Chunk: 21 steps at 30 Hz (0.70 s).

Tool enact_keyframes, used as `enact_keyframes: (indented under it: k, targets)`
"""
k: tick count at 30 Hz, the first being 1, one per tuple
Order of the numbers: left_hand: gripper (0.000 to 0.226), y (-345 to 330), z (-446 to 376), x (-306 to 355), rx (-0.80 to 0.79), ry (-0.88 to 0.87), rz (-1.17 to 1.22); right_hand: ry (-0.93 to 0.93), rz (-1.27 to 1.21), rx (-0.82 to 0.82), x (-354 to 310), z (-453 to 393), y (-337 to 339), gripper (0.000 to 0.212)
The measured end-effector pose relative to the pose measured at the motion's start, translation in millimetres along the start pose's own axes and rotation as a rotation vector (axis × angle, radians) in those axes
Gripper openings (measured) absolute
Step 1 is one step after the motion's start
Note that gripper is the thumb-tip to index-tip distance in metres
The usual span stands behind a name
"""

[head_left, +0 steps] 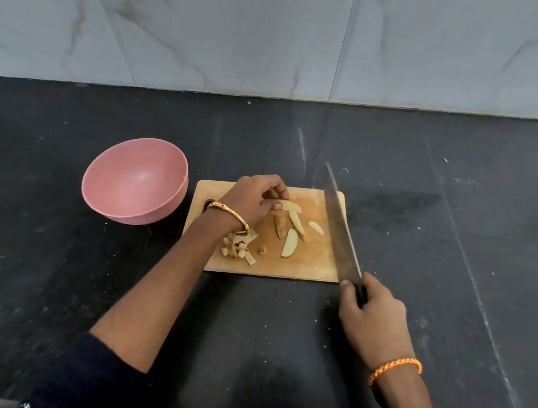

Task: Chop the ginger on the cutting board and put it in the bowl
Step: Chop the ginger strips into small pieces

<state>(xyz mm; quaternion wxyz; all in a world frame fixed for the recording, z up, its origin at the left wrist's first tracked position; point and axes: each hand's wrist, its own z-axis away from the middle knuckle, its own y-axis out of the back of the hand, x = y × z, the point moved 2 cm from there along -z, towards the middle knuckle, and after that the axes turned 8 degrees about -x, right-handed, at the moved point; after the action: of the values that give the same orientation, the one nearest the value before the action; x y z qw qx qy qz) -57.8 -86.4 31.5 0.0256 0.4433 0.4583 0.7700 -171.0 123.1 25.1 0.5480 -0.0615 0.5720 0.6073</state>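
My left hand point(258, 199) pinches a ginger strip point(291, 206) at the cutting board's point(307, 264) far side, right hand point(372, 310) gripping the knife point(341, 229) just right of the slices.

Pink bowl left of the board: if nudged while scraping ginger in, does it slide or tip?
The empty pink round bowl looks like light plastic, so a nudge would probably slide it on the smooth dark stone counter. It already appears to sit slightly tilted on a narrow base, so pressing on the rim might tip it. Probably stiff, not fragile.
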Motion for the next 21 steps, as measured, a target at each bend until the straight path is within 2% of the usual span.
enact_keyframes:
  k: [3,5,11,21]
  targets:
    - [0.016,-5,-4,15,-0.135,-0.087,-0.072,-0.013,-0.037,0.052,5,-1,10,0.022]
    - [0.018,-9,-11,22,-0.220,-0.086,-0.181,-0.007,-0.053,0.055,6,-2,13,0.024]
    - [0.021,-8,-27,29,-0.329,-0.097,-0.423,0.011,-0.093,0.049,7,-2,10,0.024]
    - [0.025,-13,-24,28,-0.288,-0.170,-0.470,0.010,-0.100,0.053,4,-5,12,0.027]
